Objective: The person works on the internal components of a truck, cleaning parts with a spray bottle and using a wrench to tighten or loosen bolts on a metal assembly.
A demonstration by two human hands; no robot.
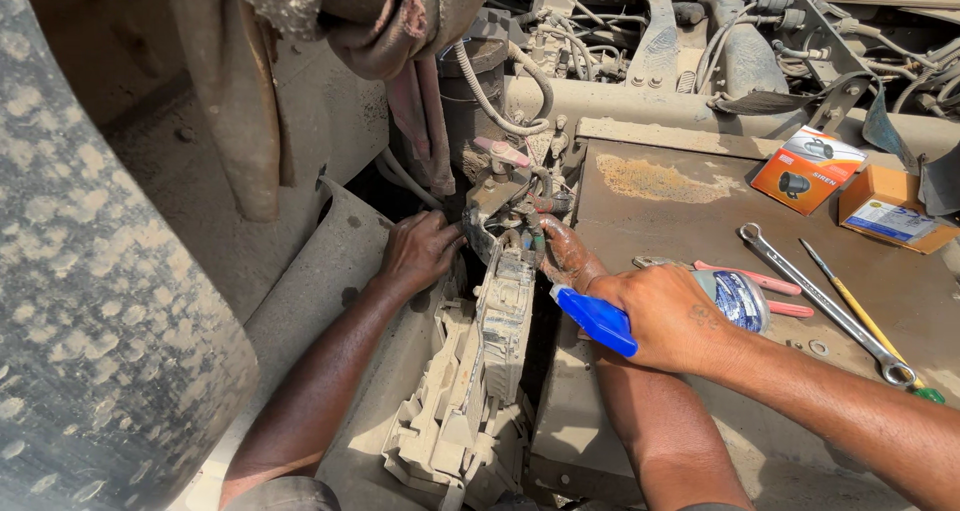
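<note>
Head view: two hands work on a dusty vehicle frame.
Left hand (420,251) is curled around a metal bracket (492,203) above a grey plastic housing (480,371). Greasy right hand (565,256) touches the bracket's hoses; its grasp cannot be told. Another person's hand (672,316) clutches a blue-nozzled spray bottle (600,321) beside a spanner (825,301).

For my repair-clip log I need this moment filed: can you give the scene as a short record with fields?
Setting: dusty vehicle chassis
Left hand: against grey bracket
Right hand: greasy, at hose fittings
Co-worker's hand: holds blue-capped bottle
Metal plate: spanner, screwdriver, orange box, second orange box
</note>
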